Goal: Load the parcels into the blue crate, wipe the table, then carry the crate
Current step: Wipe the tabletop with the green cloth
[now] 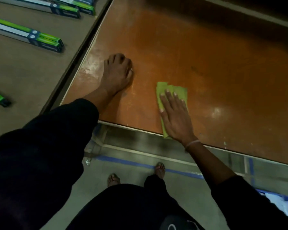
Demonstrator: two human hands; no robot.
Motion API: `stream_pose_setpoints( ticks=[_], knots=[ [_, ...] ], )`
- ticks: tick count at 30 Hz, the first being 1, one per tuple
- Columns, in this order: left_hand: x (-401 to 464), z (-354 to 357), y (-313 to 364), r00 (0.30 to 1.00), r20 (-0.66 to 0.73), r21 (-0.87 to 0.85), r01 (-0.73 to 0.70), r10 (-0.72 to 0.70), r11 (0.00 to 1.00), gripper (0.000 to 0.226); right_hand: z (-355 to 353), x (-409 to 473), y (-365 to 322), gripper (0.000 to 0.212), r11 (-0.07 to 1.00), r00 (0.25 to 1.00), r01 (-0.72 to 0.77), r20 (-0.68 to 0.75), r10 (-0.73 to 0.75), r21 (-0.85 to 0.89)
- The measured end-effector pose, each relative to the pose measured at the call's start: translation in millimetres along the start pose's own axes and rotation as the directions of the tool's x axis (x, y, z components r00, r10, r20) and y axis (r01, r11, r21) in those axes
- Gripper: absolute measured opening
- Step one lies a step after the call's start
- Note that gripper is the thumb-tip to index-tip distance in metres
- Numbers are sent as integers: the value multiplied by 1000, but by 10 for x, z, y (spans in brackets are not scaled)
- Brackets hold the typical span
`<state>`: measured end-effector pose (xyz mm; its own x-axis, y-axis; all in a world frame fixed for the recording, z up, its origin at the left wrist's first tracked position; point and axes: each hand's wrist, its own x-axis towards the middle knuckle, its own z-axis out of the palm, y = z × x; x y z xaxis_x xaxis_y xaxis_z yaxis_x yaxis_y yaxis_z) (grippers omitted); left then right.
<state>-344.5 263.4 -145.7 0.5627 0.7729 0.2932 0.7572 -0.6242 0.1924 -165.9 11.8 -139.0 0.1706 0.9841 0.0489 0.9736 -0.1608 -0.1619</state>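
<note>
- I see the green cloth [173,95] lying flat on the orange counter [206,55], close to the near edge, with its lower corner hanging just over that edge. If the wipe pulls toward me, I judge the cloth could slide off onto the floor [131,170].
- My right hand [175,117] presses on the cloth with its fingers [168,95] straight and spread, not pinching it. With only a flat palm on top, I think the cloth may bunch or slip out from under the hand on a fast stroke.
- My left hand [117,73] rests on the bare counter near the left edge, its fingers curled under, holding nothing that I can see. It looks to be bracing me; if it slips on the shiny surface, my weight would pitch forward.
- Pale scuffs and specks show on the counter near the left corner and to the right of the cloth. I would say much of the surface is not yet wiped, and the far side is dark, so spots there could be missed.
- The blue crate [286,205] sits low at the right by my leg, with white contents only partly in view. Stepping right without looking could knock it.
- Long green-ended boxes [40,40] lie on the neighbouring grey surface [23,72], well apart from the cloth.
</note>
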Motion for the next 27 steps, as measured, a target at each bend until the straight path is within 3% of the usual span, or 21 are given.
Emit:
stream_pose_setpoints(
  ticks=[2,4,5,7,9,11,14,16,18,20,21,24,25,27],
  knots=[
    [-11,9,-22,1000,-8,-9,-5,5,1000,41,27,12,9,57,955,953,-296,-68,295,-13],
    [-13,7,-24,1000,-14,-13,-3,3,1000,41,50,9,-167,61,918,915,-397,-84,395,-1],
    [-10,3,-18,1000,-10,-15,0,0,1000,42,58,-18,-275,61,942,940,-335,-66,334,-8],
    [-7,3,-14,1000,-4,-27,1,-1,1000,42,76,-103,-373,57,997,997,-76,-7,76,-14],
    [-11,8,-32,1000,-15,-40,-2,2,999,41,25,-99,-284,55,996,995,92,48,-92,1],
    [-20,20,-44,1000,-20,-52,-8,7,999,40,27,19,-113,54,1000,999,17,27,-17,-4],
    [-14,24,-29,1000,-15,-59,-2,2,998,40,55,312,-70,58,959,959,-282,-35,281,-11],
    [-2,8,-18,1000,-6,-57,12,-12,998,39,77,453,-195,59,968,969,-248,-19,248,-24],
    [-2,10,-17,1000,-4,-62,17,-17,998,39,58,502,-242,56,998,998,-57,18,58,-16],
    [-12,13,-27,1000,-13,-64,23,-24,998,40,13,562,-128,55,1000,998,28,47,-28,-2],
    [-10,13,-31,1000,-16,-68,25,-26,997,40,2,639,-38,56,1000,999,-12,36,12,-6],
    [-16,33,-41,1000,-12,-80,24,-25,997,39,22,978,105,62,948,949,-316,-10,316,-22],
    [-16,36,-45,1000,-14,-86,23,-24,996,39,41,1078,78,63,935,936,-352,-14,352,-43],
    [-10,26,-42,999,-15,-106,27,-29,994,39,58,1180,17,59,973,974,-222,19,224,-64]
  ],
)
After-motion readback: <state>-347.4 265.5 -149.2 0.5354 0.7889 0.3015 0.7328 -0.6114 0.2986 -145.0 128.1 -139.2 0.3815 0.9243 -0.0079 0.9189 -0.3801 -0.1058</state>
